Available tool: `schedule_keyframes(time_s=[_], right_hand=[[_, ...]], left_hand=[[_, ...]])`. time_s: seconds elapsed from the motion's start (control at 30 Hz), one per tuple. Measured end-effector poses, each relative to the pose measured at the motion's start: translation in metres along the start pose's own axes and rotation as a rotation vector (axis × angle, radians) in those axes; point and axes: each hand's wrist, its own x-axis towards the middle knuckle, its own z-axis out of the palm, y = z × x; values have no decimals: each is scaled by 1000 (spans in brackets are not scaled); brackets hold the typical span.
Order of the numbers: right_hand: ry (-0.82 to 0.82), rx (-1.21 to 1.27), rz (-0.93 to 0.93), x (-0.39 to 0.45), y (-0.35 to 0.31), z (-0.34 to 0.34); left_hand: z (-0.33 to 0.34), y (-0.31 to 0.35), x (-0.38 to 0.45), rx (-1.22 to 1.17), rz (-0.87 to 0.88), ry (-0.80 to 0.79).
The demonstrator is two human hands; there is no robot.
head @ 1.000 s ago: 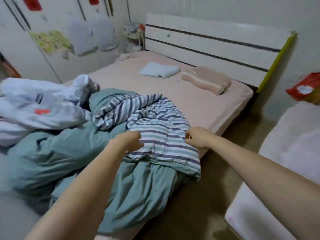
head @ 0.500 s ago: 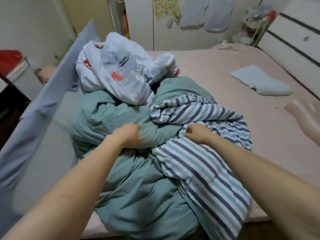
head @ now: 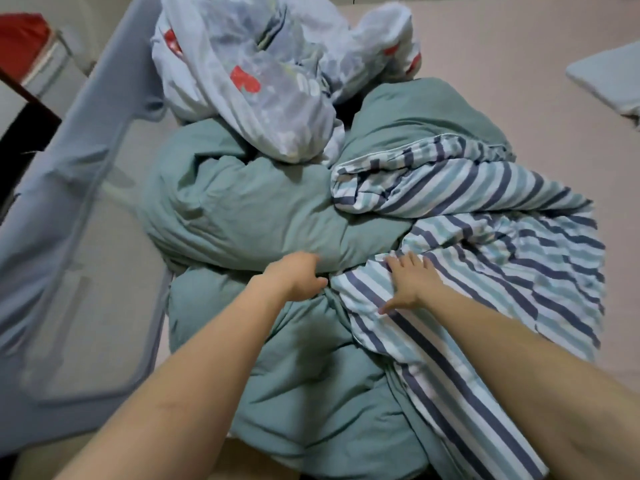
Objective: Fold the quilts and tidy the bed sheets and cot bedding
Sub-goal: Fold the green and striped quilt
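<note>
While both arms reached forward over the bed, the left hand (head: 298, 277) was curled into a fold of the green quilt (head: 242, 216), its fingers tucked into the crease and its thumb bent against the cloth, so it gripped the fabric there. The right hand (head: 412, 282) lay flat on the striped side of the same quilt (head: 485, 244), fingers straight and spread, thumb held out toward the near edge; it pressed on the cloth and held nothing.

The quilt was heaped in a crumpled mound at the near side of the pink bed sheet (head: 502, 64). Its plain green face was bunched to the left and hung down toward the viewer; the blue, teal and white striped face was turned up on the right and trailed off the near edge. The two hands sat just beside each other, at the seam where green met stripes.

A second quilt (head: 263, 81), pale with red and grey print, was piled on the far side, resting against the top of the green mound. A grey-blue cot rail (head: 86, 161) ran along the left. A small folded light-blue cloth (head: 609, 81) lay on the sheet at far right, well apart from the heap.
</note>
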Motion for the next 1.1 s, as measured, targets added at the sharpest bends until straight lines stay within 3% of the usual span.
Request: schedule_keyframes(time_s=[0.1,0.23,0.43,0.57,0.7,0.83,0.97,1.1], right_hand=[[-82,-87,78,8,15,46],[191,7,-69,-5,37,69],[476,501,-72,-64,178,-17],[696,814,8,-106,250,-81],[802,906,4,-142,299,-109],[784,852,-6,-166,331,-98],[725,1004,-139,-184,360,-102],[490,1104,-327,-196,387,-115]], left_hand=[[26,11,8,-50,-41,14],[49,49,0,-218,-131,-1],[76,181,-34,-731,-296,-25],[85,282,-42,-868,-246,-16],[67,368,-37,-1052,-179,89],[47,410,-32,-1190,-62,156],[31,442,-39,-1280,7,404],[-2,435,-41,-1060,254,483]])
